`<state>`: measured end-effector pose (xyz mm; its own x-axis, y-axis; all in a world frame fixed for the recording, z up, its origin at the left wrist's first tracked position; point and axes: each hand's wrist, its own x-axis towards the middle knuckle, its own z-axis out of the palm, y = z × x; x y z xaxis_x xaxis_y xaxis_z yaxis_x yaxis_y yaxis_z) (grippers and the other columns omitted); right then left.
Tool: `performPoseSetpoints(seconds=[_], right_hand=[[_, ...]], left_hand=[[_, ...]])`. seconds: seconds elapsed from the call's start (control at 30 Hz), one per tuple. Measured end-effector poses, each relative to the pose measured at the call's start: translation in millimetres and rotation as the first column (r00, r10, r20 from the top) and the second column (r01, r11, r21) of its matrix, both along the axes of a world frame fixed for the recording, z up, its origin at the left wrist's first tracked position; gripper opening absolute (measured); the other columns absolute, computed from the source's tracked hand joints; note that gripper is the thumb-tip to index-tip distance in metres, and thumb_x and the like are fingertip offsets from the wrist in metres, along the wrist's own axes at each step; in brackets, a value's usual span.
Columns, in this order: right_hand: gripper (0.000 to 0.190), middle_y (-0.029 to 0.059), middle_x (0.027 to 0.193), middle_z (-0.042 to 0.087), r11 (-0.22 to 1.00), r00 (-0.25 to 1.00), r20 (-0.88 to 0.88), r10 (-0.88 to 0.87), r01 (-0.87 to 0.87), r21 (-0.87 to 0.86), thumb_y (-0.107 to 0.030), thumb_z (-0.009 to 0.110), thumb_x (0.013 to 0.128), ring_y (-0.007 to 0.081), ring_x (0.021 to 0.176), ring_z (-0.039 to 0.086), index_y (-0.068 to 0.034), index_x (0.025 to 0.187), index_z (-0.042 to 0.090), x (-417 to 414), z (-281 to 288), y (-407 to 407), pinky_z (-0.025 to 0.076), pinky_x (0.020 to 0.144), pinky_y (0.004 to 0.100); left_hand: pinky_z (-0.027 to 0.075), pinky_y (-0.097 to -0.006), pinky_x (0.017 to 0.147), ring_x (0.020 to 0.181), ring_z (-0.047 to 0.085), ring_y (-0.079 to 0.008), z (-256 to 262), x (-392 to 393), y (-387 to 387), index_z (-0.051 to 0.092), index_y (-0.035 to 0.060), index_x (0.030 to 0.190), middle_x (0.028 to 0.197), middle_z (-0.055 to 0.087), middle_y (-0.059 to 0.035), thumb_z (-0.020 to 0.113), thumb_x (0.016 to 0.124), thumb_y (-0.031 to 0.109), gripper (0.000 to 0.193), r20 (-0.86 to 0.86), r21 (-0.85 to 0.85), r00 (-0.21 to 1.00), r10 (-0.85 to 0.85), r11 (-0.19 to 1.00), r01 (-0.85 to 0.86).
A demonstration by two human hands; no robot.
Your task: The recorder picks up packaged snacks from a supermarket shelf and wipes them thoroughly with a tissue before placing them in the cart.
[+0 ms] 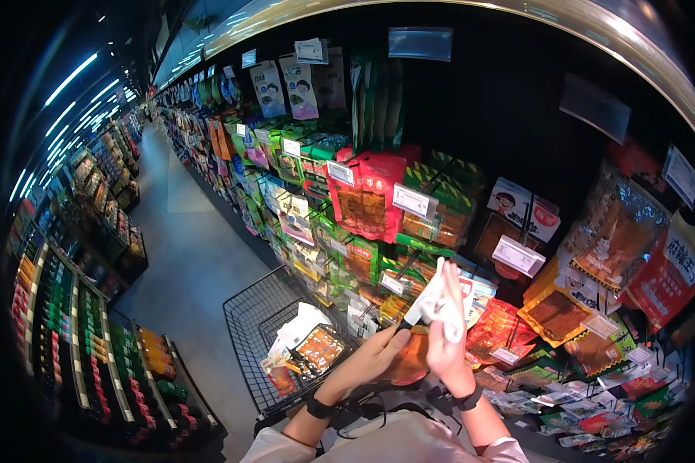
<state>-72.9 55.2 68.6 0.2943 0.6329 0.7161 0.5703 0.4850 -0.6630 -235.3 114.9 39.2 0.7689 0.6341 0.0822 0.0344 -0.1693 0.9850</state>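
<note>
My left hand (385, 350) grips the dark end of a pale flat object (420, 307); I cannot tell exactly what it is. Crumpled white cloth or tissue (450, 317) is in my right hand (447, 347), against the pale object, with the fingers extended upward. An orange-brown snack packet (414, 354) shows between and below my hands; whether it hangs on the rack or is held is unclear. Dark bands circle both wrists. Hanging snack packets (368, 197) fill the rack just beyond, several with price tags (415, 201) in front.
A black wire shopping cart (249, 315) stands left of my hands, holding a packaged food pack (319, 345) and a white bag (304, 324). The aisle floor (179, 278) runs away at left, past shelves of bottles (92, 341). More packets (559, 312) hang at right.
</note>
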Motion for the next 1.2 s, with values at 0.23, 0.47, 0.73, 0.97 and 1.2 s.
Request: performPoseSetpoints(seconds=[0.23, 0.47, 0.73, 0.97, 1.2], right_hand=[[0.051, 0.0225, 0.149, 0.041, 0.983, 0.999, 0.033, -0.018, 0.024, -0.183, -0.002, 0.054, 0.089, 0.0386, 0.144, 0.031, 0.004, 0.138, 0.046, -18, -31, -18, 0.023, 0.118, 0.0469], [0.047, 0.0196, 0.142, 0.044, 0.975, 0.942, -0.321, -0.093, 0.021, -0.220, -0.013, 0.049, 0.097, 0.0307, 0.133, 0.038, 0.004, 0.140, 0.043, 19, -48, -16, 0.028, 0.113, 0.0389], [0.040, 0.0072, 0.115, 0.060, 0.977, 0.885, -0.459, -0.085, -0.017, -0.214, -0.025, 0.048, 0.104, 0.0148, 0.104, 0.054, 0.003, 0.131, 0.050, -1, -99, -39, 0.043, 0.093, 0.0293], [0.040, 0.0014, 0.104, 0.063, 0.894, 0.739, -0.673, -0.028, -0.283, -0.347, -0.028, 0.061, 0.098, 0.0072, 0.094, 0.055, 0.000, 0.126, 0.056, 29, -83, -71, 0.046, 0.082, 0.0244], [0.025, 0.0090, 0.108, 0.070, 0.974, 0.941, -0.295, -0.164, 0.107, -0.201, 0.001, 0.056, 0.089, 0.0228, 0.102, 0.066, -0.001, 0.113, 0.065, 47, -92, -69, 0.050, 0.091, 0.0327]], left_hand=[[0.045, -0.0294, 0.092, 0.101, 0.055, -0.0138, -12, 9, 18, 0.050, -0.0023, 0.133, 0.110, 0.064, -0.0101, 0.040, 0.107, 0.033, 0.045, 0.124, 0.090, 0.980, 0.154, 0.982, -0.166], [0.044, -0.0253, 0.082, 0.092, 0.051, -0.0088, 1, 0, 15, 0.055, -0.0045, 0.123, 0.100, 0.062, -0.0028, 0.042, 0.107, 0.031, 0.041, -0.031, 0.160, 0.999, -0.017, 0.987, 0.022], [0.046, -0.0285, 0.085, 0.092, 0.054, -0.0110, -24, 30, 24, 0.056, 0.0010, 0.116, 0.103, 0.059, -0.0027, 0.036, 0.108, 0.041, 0.045, 0.225, -0.343, 0.886, 0.405, 0.884, -0.317], [0.044, -0.0337, 0.102, 0.117, 0.056, -0.0173, -13, 43, 8, 0.047, -0.0021, 0.136, 0.130, 0.059, -0.0104, 0.035, 0.108, 0.041, 0.053, 0.229, -0.461, 0.911, 0.344, 0.862, -0.210], [0.044, -0.0352, 0.101, 0.127, 0.049, -0.0227, -41, 64, -2, 0.001, 0.0139, 0.158, 0.143, 0.046, -0.0169, 0.057, 0.101, 0.027, 0.081, 0.075, -0.176, 0.967, 0.242, 0.958, -0.226]])
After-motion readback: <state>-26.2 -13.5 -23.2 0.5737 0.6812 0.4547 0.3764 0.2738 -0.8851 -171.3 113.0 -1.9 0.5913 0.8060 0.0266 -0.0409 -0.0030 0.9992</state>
